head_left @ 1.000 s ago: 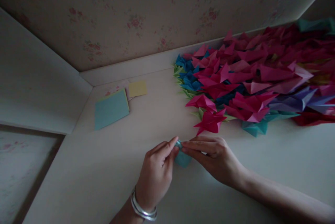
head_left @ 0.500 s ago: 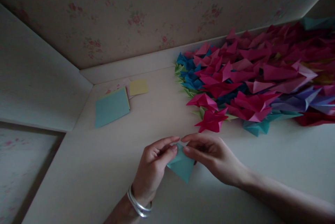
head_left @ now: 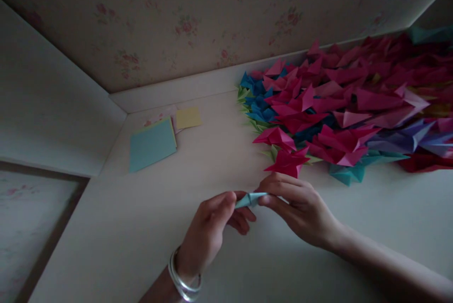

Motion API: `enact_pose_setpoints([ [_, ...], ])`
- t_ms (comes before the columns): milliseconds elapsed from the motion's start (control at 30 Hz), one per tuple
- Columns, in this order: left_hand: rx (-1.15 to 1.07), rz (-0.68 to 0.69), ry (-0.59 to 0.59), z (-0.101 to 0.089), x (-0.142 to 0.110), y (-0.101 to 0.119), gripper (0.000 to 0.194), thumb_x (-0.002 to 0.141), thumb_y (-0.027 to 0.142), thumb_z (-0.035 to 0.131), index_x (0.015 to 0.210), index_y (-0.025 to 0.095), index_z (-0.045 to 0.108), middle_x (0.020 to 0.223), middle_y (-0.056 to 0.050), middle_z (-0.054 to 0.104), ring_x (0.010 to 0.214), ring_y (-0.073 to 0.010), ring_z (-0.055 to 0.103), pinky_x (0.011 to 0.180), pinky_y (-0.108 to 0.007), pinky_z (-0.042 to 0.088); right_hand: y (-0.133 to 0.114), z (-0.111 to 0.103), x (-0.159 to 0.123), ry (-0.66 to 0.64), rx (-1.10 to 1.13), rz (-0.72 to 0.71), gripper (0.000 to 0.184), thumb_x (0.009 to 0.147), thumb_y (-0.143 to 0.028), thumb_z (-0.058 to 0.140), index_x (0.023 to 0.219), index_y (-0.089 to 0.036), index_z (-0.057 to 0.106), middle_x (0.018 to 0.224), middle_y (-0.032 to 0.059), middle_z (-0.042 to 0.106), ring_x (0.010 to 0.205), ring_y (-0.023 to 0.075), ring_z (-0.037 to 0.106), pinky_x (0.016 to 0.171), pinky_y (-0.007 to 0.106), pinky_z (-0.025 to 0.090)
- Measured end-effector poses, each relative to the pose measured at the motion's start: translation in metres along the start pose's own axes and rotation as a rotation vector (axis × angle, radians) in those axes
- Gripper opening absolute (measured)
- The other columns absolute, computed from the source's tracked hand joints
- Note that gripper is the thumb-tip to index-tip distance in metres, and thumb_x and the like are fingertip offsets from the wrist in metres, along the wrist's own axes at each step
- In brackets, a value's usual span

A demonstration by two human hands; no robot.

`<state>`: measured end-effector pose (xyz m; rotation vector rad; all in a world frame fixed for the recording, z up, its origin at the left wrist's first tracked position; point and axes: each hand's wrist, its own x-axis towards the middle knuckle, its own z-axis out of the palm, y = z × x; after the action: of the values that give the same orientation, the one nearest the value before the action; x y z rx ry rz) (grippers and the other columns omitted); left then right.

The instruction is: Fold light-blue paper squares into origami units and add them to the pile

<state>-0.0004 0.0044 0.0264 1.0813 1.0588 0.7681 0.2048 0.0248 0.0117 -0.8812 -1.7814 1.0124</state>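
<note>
A small folded piece of light-blue origami paper (head_left: 250, 199) is held between both hands, turned so that mostly its narrow edge faces me. My left hand (head_left: 215, 218) pinches its left end between thumb and index finger, the other fingers curled loosely below. At the right end, the thumb and fingers of my right hand (head_left: 297, 206) are closed on it. Silver bangles (head_left: 182, 279) circle my left wrist. Just beyond my right hand lies a bright pink folded paper piece (head_left: 288, 161), at the near edge of a large heap of folded paper (head_left: 339, 100).
A stack of square light-blue sheets (head_left: 153, 145) lies to the left on the white table (head_left: 116, 227), with a small yellow sheet (head_left: 188, 118) beside it. A floral-papered wall (head_left: 184, 24) rises behind. A white panel (head_left: 53, 90) stands at the left.
The light-blue paper has turned from showing its flat diamond face to showing a narrow edge. My hands have shifted their grip to its two ends.
</note>
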Motion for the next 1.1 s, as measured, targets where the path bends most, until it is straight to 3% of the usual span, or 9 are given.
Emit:
enact_pose_setpoints([
  [100,0.339,0.187,-0.030,0.003,-0.004,0.005,0.038,0.098,0.045,0.050,0.084,0.016,0.070,0.076,-0.005,0.065,0.067,-0.0154,0.056,0.063,-0.026,0.044,-0.003,-0.001,0.000,-0.024,0.047,0.234,0.031,0.099,-0.028,0.056,0.074,-0.014,0.068,0.066,0.0032,0.066,0.060,0.0125,0.060,0.056,0.023,0.045],
  [167,0.427,0.206,-0.001,0.004,-0.005,0.007,0.031,0.097,0.039,0.054,0.082,0.016,0.068,0.075,-0.003,0.062,0.065,-0.0141,0.054,0.059,-0.024,0.041,-0.006,-0.002,0.000,-0.088,0.167,0.372,0.038,0.100,-0.036,0.054,0.072,-0.014,0.066,0.062,0.0035,0.066,0.057,0.0128,0.062,0.055,0.022,0.046],
  [333,0.166,0.048,0.001,0.001,-0.004,0.007,0.028,0.098,0.035,0.054,0.086,0.015,0.069,0.070,-0.004,0.069,0.065,-0.0161,0.065,0.064,-0.025,0.050,-0.009,0.000,-0.002,-0.180,0.412,0.543,0.038,0.096,-0.046,0.059,0.078,-0.013,0.066,0.066,0.0034,0.066,0.058,0.0124,0.065,0.054,0.021,0.047],
  [433,0.051,0.017,0.036,0.000,-0.003,0.004,0.025,0.095,0.032,0.059,0.080,0.015,0.070,0.066,-0.003,0.069,0.060,-0.0148,0.065,0.060,-0.024,0.052,-0.011,0.000,-0.001,-0.216,0.500,0.563,0.038,0.094,-0.047,0.061,0.080,-0.012,0.067,0.070,0.0036,0.066,0.058,0.0116,0.066,0.054,0.019,0.048],
  [567,-0.128,-0.015,0.051,0.001,-0.001,0.001,0.015,0.092,0.027,0.064,0.087,0.015,0.072,0.066,-0.001,0.070,0.056,-0.0133,0.067,0.054,-0.022,0.055,-0.013,0.000,0.000,-0.212,0.572,0.570,0.037,0.094,-0.045,0.062,0.083,-0.011,0.071,0.070,0.0029,0.066,0.056,0.0101,0.067,0.052,0.017,0.049],
  [733,-0.319,-0.039,0.071,0.001,0.000,-0.003,0.010,0.086,0.020,0.070,0.093,0.019,0.076,0.064,0.001,0.074,0.048,-0.0123,0.069,0.045,-0.019,0.056,-0.005,0.006,-0.004,-0.152,0.735,0.571,0.026,0.091,-0.036,0.068,0.105,-0.016,0.077,0.070,0.0020,0.070,0.054,0.0102,0.069,0.052,0.018,0.054],
  [900,-0.529,-0.055,0.035,0.000,0.002,-0.008,0.006,0.078,0.022,0.077,0.083,0.020,0.078,0.060,-0.001,0.076,0.046,-0.0139,0.071,0.043,-0.017,0.055,0.002,0.009,-0.008,-0.133,0.898,0.595,0.022,0.085,-0.033,0.075,0.101,-0.018,0.081,0.064,0.0031,0.074,0.053,0.0129,0.070,0.053,0.021,0.057],
  [1000,-0.424,-0.026,0.025,0.002,0.001,-0.006,0.007,0.081,0.026,0.077,0.086,0.021,0.078,0.062,-0.001,0.077,0.050,-0.0137,0.071,0.046,-0.018,0.057,-0.001,0.007,-0.006,-0.101,0.780,0.567,0.021,0.087,-0.033,0.074,0.098,-0.017,0.080,0.063,0.0033,0.072,0.052,0.0117,0.067,0.049,0.020,0.053],
  [1100,-0.096,0.028,0.063,0.005,-0.002,-0.001,0.014,0.090,0.028,0.069,0.099,0.021,0.076,0.073,-0.002,0.077,0.061,-0.0136,0.072,0.058,-0.021,0.060,-0.005,0.005,-0.002,-0.046,0.613,0.540,0.024,0.087,-0.036,0.072,0.095,-0.014,0.079,0.064,0.0031,0.069,0.050,0.0102,0.062,0.048,0.020,0.051],
])
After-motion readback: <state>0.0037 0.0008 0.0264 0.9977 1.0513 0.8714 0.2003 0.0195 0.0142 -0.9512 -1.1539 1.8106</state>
